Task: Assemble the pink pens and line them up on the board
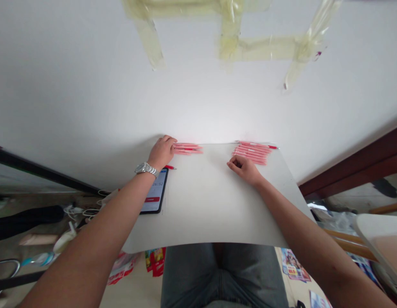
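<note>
My left hand [162, 152], with a silver watch at the wrist, rests knuckles-up on the white table [204, 201], its fingers curled over the left end of a small row of pink pens [188, 148]. A red pen tip [170, 167] pokes out beside that hand. My right hand [244, 167] lies half curled on the table, fingertips just short of a larger row of several pink pens [252, 153] at the far right. Whether either hand grips a pen is hidden.
A phone [155, 191] with a lit screen lies under my left wrist at the table's left edge. A white wall with yellowed tape strips [232, 42] stands right behind the table. Cables and packets litter the floor on the left; a wooden frame and a chair stand on the right.
</note>
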The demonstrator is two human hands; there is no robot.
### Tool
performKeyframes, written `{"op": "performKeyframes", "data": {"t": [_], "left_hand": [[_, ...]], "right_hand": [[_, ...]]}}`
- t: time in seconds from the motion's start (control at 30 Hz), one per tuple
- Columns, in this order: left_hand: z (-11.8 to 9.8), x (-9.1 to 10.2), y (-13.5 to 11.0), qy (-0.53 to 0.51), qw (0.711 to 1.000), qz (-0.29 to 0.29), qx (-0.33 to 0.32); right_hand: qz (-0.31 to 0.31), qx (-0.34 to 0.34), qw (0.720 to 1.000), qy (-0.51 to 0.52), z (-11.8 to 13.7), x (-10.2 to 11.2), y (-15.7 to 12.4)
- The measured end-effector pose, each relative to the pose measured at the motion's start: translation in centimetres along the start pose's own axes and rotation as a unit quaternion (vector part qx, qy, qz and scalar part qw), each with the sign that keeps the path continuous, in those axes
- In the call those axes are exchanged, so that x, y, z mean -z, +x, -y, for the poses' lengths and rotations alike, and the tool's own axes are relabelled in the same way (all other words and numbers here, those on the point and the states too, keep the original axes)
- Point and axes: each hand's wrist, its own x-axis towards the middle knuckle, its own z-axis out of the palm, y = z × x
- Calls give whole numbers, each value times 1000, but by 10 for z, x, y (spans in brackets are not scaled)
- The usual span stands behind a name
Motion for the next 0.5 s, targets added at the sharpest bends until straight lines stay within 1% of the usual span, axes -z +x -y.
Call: {"op": "performKeyframes", "data": {"t": [0.2,0.33,0.5], "left_hand": [[8,-1,7,32,999,43,11],[11,-2,10,32,998,48,17],[10,2,10,40,997,58,18]], "right_hand": [[-5,-2,1000,1,-1,1,0],[-3,0,1000,3,-1,0,0],[-1,1,1000,5,-1,0,0]]}}
